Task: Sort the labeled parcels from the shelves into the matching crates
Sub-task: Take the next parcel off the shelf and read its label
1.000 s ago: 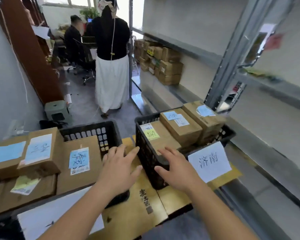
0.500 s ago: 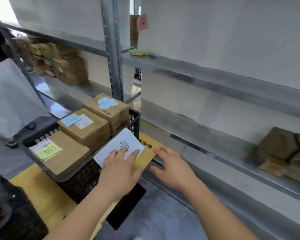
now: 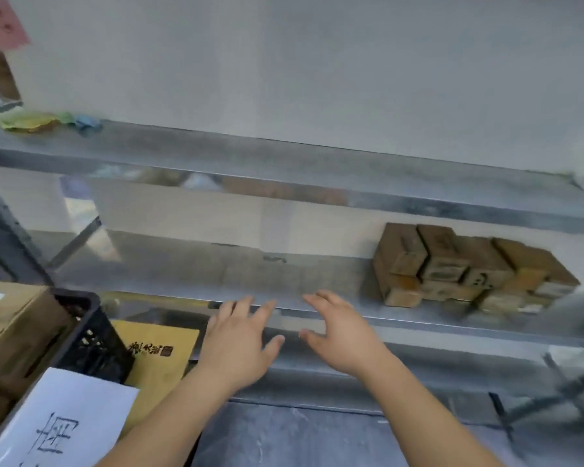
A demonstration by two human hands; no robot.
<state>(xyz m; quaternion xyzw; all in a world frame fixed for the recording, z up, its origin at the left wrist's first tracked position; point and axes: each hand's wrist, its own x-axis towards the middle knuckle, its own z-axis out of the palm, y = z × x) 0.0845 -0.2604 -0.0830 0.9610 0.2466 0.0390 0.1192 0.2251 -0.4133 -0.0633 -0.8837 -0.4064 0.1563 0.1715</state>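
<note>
Two bare hands are raised, empty, fingers spread and relaxed, in front of the grey metal shelf (image 3: 317, 274). A second ago they hovered over the black plastic crate (image 3: 91, 335) and the brown cardboard boxes packed in it (image 3: 11, 328); the view has since swung right, so the crate and its white handwritten label sheet (image 3: 64, 423) now sit at the lower left, outboard of the left hand (image 3: 238, 342). Judgement: one deposit appears complete and the person is turning back for the next parcel. The right hand (image 3: 343, 335) hangs just beside the left, thumbs facing, neither touching anything. Further right and beyond the right hand, well apart from it, lies the stack of small brown cardboard parcels (image 3: 469, 267) on the same shelf. The stack's long axis runs along the shelf, left to right; the label faces appear to point outward toward the person, though blur prevents reading them.
</note>
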